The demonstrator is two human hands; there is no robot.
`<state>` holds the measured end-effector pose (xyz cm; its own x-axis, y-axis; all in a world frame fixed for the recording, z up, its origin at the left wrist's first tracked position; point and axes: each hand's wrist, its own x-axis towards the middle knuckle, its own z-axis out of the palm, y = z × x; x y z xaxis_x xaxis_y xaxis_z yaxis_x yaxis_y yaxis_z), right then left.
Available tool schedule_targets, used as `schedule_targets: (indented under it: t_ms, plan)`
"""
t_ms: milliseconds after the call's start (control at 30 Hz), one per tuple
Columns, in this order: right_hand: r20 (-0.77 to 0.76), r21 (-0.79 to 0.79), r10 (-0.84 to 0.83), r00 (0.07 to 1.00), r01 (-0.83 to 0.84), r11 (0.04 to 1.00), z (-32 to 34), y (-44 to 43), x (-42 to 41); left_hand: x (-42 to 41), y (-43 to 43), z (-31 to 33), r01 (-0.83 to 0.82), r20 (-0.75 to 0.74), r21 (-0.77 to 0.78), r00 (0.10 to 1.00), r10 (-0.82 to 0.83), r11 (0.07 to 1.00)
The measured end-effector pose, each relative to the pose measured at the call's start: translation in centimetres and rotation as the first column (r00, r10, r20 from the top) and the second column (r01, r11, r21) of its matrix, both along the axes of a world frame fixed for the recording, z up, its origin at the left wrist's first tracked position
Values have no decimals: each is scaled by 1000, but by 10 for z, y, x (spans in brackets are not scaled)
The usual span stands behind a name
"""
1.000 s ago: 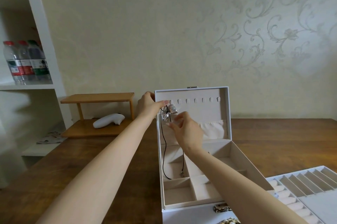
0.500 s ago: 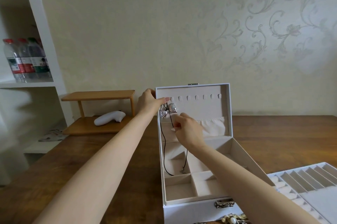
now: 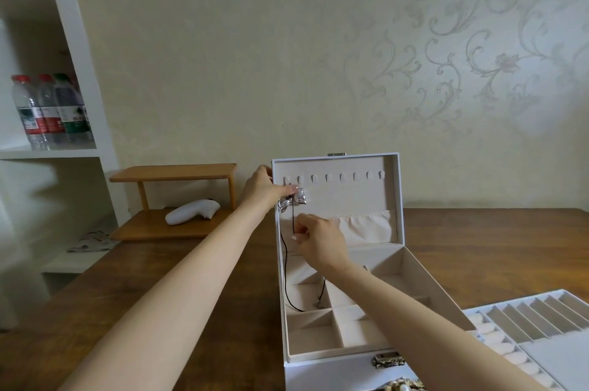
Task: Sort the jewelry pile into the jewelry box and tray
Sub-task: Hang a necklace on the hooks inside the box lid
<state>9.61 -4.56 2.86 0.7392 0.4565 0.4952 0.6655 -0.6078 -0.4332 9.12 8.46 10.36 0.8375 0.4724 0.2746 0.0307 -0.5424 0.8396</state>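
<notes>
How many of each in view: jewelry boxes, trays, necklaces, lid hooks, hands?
jewelry box: 1
tray: 1
necklace: 1
lid hooks: 8
hands: 2, the left hand and the right hand, both pinching the necklace
Total: 13

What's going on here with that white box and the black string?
A person is hanging a necklace in an open white jewelry box. The left hand holds it by its silver bow up at the row of hooks inside the raised lid, while the right hand pinches the black cord just below. The cord's loose end trails down into the compartments. A divided tray lies to the right.
</notes>
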Motion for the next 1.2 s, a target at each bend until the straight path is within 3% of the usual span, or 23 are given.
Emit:
schedule_targets:
  t_ms: [167,367,467,567,700,767,800,867,900,967,1200]
  plan:
    - [-146,69,9,989,1,998,2,-1,2,-5,-2,-8,85,-128,3,988,-84,996]
    - [-344,204,102,933,-32,979,5,-2,0,-11,-3,-7,134,-103,-52,985,-139,990]
    - [-545,463,317,776,-37,885,8,-4,-6,-11,-5,-7,102,-97,-37,990,-106,994]
    - [-618,621,461,636,36,783,10,-5,-12,-14,-4,-5,104,-107,-12,989,-105,994]
    - [-664,671,620,418,-34,741,14,-9,-13,-22,-7,-11,68,-80,33,995,-65,997]
    - [-691,623,634,346,-158,766,18,-14,-15,-33,-10,-20,-44,113,15,993,42,999]
    - [-703,572,605,375,-209,793,21,-17,-17,-39,-11,-25,-141,271,38,954,125,989]
    - [-679,441,494,543,-235,866,27,-27,-16,-53,-13,-37,-336,555,164,809,195,928]
    - [-639,394,435,635,-216,894,32,-34,-13,-59,-15,-42,-397,632,234,755,171,888]
    - [-581,389,389,715,-176,904,42,-49,-5,-65,-21,-53,-423,662,381,746,77,822]
    - [-674,508,436,596,-54,859,26,-32,-8,-58,-31,-68,-366,574,317,808,131,875]
